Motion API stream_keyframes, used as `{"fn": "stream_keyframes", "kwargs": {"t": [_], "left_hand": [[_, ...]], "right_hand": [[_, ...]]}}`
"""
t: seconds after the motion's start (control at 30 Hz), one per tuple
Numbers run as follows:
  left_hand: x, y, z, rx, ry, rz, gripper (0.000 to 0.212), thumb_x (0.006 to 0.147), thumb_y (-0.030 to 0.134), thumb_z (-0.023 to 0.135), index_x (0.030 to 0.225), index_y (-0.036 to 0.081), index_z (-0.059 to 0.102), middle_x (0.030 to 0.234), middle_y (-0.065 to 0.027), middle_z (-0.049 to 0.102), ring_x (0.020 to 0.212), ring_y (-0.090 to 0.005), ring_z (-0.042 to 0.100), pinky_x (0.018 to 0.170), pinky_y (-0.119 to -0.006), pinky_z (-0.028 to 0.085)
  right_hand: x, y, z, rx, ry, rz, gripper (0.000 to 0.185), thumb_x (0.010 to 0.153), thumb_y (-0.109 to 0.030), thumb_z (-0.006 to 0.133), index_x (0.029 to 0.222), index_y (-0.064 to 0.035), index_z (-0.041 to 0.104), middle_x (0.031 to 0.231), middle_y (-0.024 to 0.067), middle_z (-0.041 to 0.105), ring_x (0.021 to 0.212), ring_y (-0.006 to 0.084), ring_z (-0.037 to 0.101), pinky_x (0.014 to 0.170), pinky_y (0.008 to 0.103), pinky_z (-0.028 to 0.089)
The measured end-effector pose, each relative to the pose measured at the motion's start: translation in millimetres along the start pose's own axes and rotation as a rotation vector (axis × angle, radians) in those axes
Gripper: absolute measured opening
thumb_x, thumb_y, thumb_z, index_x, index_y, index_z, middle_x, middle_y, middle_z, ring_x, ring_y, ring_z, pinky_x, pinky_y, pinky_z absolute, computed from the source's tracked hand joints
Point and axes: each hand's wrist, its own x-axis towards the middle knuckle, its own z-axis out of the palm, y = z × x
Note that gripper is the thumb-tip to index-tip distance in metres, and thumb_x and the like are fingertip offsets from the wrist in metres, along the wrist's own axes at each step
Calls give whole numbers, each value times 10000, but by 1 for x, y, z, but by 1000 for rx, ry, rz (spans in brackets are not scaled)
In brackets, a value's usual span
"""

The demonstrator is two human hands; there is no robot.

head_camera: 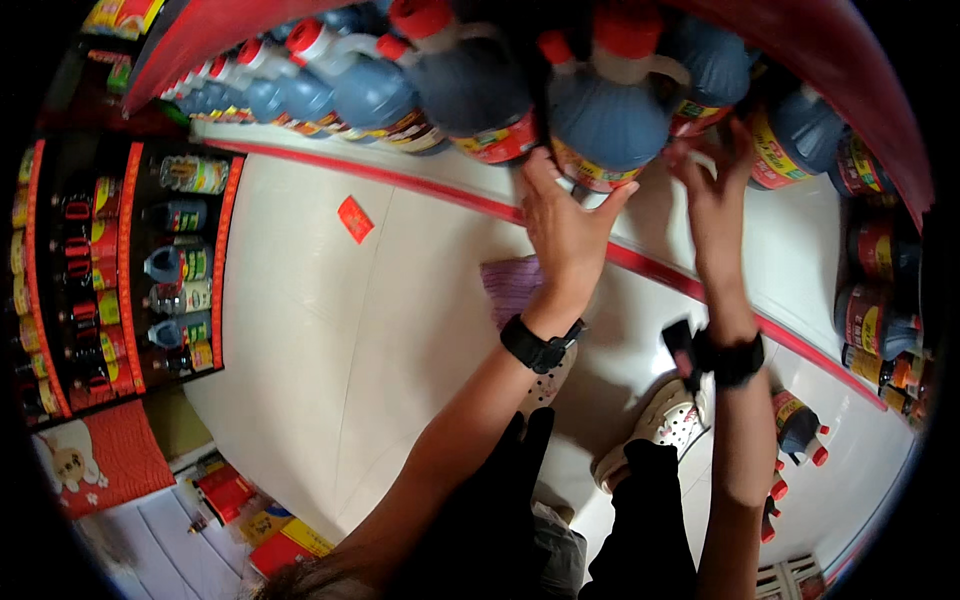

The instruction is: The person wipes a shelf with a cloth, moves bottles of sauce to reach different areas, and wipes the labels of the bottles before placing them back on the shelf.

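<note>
A large plastic jug of dark liquid [611, 124] with a red cap stands at the front of the white shelf [795, 247]. My left hand [566, 217] is around its lower front, thumb on one side of the label and fingers on the other. To the right of that jug is my right hand [709, 169], blurred, with its fingers spread just below another jug [705, 71]; whether they touch it is unclear. Both wrists wear black straps. A purple ribbed cloth [510, 289] shows partly behind my left wrist; what it rests on cannot be told.
More jugs [375, 97] line the shelf to the left, others [799, 142] to the right. A red edge strip [375, 174] borders the shelf. Shelves of bottles [180, 262] stand far left. On the floor lies a red packet [355, 220]. Jugs [799, 427] stand lower right, near my shoes [652, 427].
</note>
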Motion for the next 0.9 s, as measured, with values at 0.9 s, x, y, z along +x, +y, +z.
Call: {"fn": "stream_keyframes", "kwargs": {"t": [0.9], "left_hand": [[-65, 53, 14, -156, -104, 393, 1099, 578, 88, 806, 1367, -10, 47, 1374, -245, 124, 1265, -397, 178, 1046, -496, 171]], "right_hand": [[-12, -31, -107, -347, 246, -360, 1086, 560, -235, 852, 1373, -25, 164, 1246, 195, 398, 1146, 265, 416, 955, 363, 366]]}}
